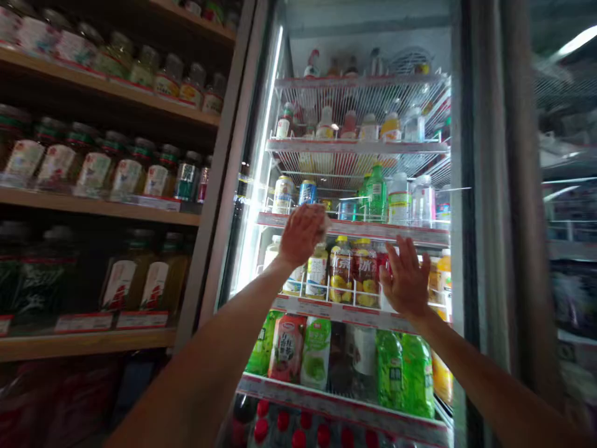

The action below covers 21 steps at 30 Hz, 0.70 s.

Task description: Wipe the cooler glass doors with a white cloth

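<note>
Both of my arms reach up into an open, lit drinks fridge (359, 149). My left hand (302, 233) is closed around a small pale object at the front rail of the can shelf (368, 229); what it holds is mostly hidden. Cans (283, 194) stand just above that hand. My right hand (407, 280) is open, fingers spread, in front of the yellow-capped bottles (341, 269) on the shelf below. It touches or nearly touches a red-labelled bottle (366, 270).
Wooden shelves (93, 205) at the left carry rows of jars and bottles. The fridge's lower shelves hold green bottles (405, 372) and red-capped bottles (280, 426). A dark door frame (485, 186) stands at the right, with blurred glass beyond.
</note>
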{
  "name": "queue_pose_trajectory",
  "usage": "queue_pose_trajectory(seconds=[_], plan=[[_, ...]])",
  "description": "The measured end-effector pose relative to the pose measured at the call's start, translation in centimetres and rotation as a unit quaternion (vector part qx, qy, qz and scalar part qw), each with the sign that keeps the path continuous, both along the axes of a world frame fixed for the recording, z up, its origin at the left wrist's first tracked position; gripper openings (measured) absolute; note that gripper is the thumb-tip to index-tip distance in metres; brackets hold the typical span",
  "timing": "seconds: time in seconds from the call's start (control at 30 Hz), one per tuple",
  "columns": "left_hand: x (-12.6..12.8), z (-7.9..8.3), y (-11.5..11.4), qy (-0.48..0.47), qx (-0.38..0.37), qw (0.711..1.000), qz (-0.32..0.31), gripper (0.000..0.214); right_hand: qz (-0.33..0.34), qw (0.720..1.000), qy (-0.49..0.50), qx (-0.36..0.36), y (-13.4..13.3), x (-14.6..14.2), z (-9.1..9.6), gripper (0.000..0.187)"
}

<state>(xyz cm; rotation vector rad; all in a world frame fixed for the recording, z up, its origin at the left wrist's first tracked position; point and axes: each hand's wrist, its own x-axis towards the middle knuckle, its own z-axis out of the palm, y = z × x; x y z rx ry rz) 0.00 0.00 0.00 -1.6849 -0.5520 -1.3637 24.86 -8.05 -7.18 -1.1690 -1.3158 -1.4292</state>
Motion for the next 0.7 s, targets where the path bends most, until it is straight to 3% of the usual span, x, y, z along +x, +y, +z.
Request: queue_pose_trajectory(seconds=[0.07,0.17,0.23,0.33,0.4,0.5,0.6,0.67,0.7], plan=[[-2.7,1.2,0.6,-0.145,-0.015,0.989,0.015,0.045,0.002,1.0,-0.019,0.001,0.2,-0.1,1.2,0.048],[-3.2,2.0,0.5,-0.201,-0.002,0.979,0.019,0.047,0.001,1.0,-0.026,0.0,0.5,-0.7,3.5,0.05],[-0.8,1.8,-0.2,-0.117,0.03,0.993,0.014,0.047,-0.004,1.0,-0.023,-0.006,0.7,-1.4,5.1,0.05],[3.4,2.1,-1.2,0.101,0.075,0.992,0.009,0.044,-0.011,0.999,-0.031,-0.013,0.8,-2.2,7.1,0.051],[3.8,3.3,-1.2,0.125,0.068,0.99,0.009,0.043,-0.019,0.999,-0.037,-0.018,0.6,-1.9,8.1,0.05],[-0.4,6.5,0.3,-0.007,0.033,0.999,0.01,0.043,-0.042,0.999,-0.014,-0.023,-0.1,-0.3,10.1,0.049],[-5.9,9.5,2.2,-0.199,0.017,0.98,0.017,0.043,-0.059,0.997,0.041,-0.02,-0.8,1.5,13.3,0.051],[-7.0,10.9,2.6,-0.288,0.008,0.957,0.023,0.044,-0.061,0.996,0.068,-0.021,-1.0,2.1,16.1,0.053],[-6.4,11.4,2.4,-0.295,0.006,0.955,0.024,0.043,-0.058,0.995,0.075,-0.021,-1.0,2.0,17.7,0.054]])
